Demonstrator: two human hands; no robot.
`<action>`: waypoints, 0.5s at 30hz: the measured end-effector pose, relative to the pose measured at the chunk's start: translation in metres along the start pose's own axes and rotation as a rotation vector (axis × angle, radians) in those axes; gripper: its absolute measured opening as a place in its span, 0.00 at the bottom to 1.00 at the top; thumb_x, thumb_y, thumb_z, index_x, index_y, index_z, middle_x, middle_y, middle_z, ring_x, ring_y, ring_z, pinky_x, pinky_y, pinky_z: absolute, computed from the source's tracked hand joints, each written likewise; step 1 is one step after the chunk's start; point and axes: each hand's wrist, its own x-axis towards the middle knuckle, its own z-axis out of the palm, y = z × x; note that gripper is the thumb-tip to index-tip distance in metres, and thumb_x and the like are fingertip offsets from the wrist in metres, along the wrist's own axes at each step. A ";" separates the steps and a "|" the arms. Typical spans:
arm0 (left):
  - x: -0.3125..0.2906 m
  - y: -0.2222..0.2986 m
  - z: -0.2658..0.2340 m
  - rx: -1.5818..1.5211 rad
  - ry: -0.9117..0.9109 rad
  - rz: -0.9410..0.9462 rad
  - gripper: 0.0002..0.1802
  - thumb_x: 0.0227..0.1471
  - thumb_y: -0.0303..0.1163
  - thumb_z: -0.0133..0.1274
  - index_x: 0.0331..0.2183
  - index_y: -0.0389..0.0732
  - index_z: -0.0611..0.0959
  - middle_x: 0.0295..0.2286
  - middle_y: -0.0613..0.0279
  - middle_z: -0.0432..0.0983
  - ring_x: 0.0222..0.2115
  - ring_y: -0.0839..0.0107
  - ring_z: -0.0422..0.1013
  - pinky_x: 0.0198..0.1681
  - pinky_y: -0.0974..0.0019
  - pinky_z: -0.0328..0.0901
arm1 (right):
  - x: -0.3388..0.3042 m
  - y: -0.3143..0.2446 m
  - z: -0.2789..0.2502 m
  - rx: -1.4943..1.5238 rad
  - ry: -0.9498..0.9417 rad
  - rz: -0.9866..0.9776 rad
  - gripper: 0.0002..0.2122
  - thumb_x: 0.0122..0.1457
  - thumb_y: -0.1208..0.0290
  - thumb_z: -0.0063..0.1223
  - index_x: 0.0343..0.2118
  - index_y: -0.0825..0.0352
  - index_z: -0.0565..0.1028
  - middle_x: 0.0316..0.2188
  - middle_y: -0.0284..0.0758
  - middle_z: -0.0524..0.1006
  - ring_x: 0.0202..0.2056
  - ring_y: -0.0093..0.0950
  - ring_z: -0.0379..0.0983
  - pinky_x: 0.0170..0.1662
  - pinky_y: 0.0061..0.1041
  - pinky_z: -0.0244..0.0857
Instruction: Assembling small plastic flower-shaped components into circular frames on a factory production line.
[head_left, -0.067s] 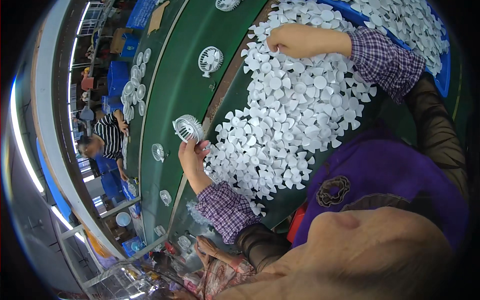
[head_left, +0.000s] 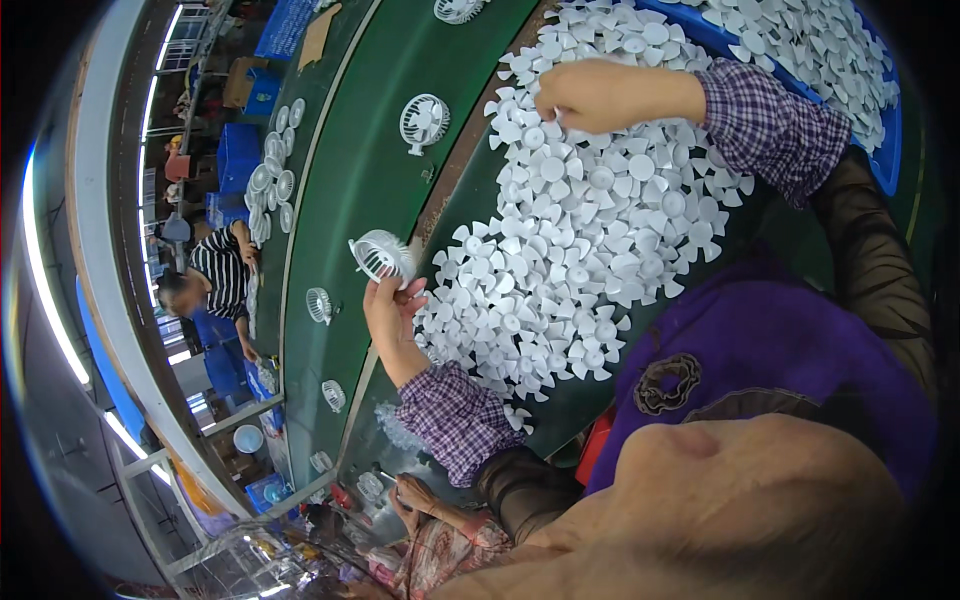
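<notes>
My left hand [head_left: 392, 315] grips a white slotted plastic fan housing [head_left: 384, 256] by its lower edge, holding it up beside the green belt. My right hand [head_left: 580, 97] reaches over the far end of a large heap of small white fan blades [head_left: 560, 250]. Its fingers are curled together, and whatever lies between them is hidden from view. The heap covers much of the dark green worktop in front of me.
On the green conveyor belt [head_left: 360, 150] stand several more white fan housings [head_left: 424, 122]. A blue crate [head_left: 880, 160] full of blades sits at upper right. Across the belt works a person in a striped shirt [head_left: 222, 272]; another person's hands [head_left: 415, 497] are below.
My left hand and the housing have shifted slightly right. My right hand has moved down a little over the heap. Housings on the belt have slid slightly right.
</notes>
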 end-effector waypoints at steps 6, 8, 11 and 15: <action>-0.003 -0.012 0.042 -0.416 -0.206 0.042 0.25 0.37 0.21 0.43 0.43 0.31 0.71 0.35 0.53 0.75 0.27 0.60 0.76 0.17 0.63 0.73 | 0.002 -0.031 0.029 -0.215 -0.169 -0.311 0.11 0.43 0.74 0.51 0.33 0.63 0.77 0.32 0.42 0.72 0.39 0.40 0.68 0.40 0.37 0.63; -0.011 -0.009 0.050 -0.401 -0.346 -0.023 0.27 0.37 0.21 0.43 0.46 0.32 0.70 0.37 0.52 0.74 0.31 0.61 0.76 0.19 0.63 0.75 | 0.004 -0.033 0.040 -0.291 -0.179 -0.364 0.12 0.43 0.71 0.53 0.33 0.62 0.78 0.35 0.41 0.73 0.43 0.39 0.67 0.42 0.38 0.61; -0.024 -0.008 0.069 -0.568 -0.511 -0.019 0.26 0.42 0.21 0.44 0.47 0.32 0.70 0.39 0.48 0.74 0.34 0.57 0.76 0.25 0.58 0.77 | 0.006 -0.043 0.039 -0.396 -0.284 -0.331 0.12 0.44 0.69 0.54 0.34 0.62 0.78 0.38 0.39 0.73 0.45 0.37 0.66 0.45 0.38 0.59; -0.041 -0.001 0.094 -0.555 -0.535 0.079 0.21 0.48 0.24 0.48 0.46 0.29 0.70 0.40 0.42 0.73 0.40 0.47 0.73 0.27 0.56 0.78 | 0.002 -0.046 0.035 -0.410 -0.294 -0.354 0.11 0.44 0.70 0.54 0.33 0.63 0.78 0.36 0.39 0.74 0.45 0.36 0.67 0.44 0.34 0.59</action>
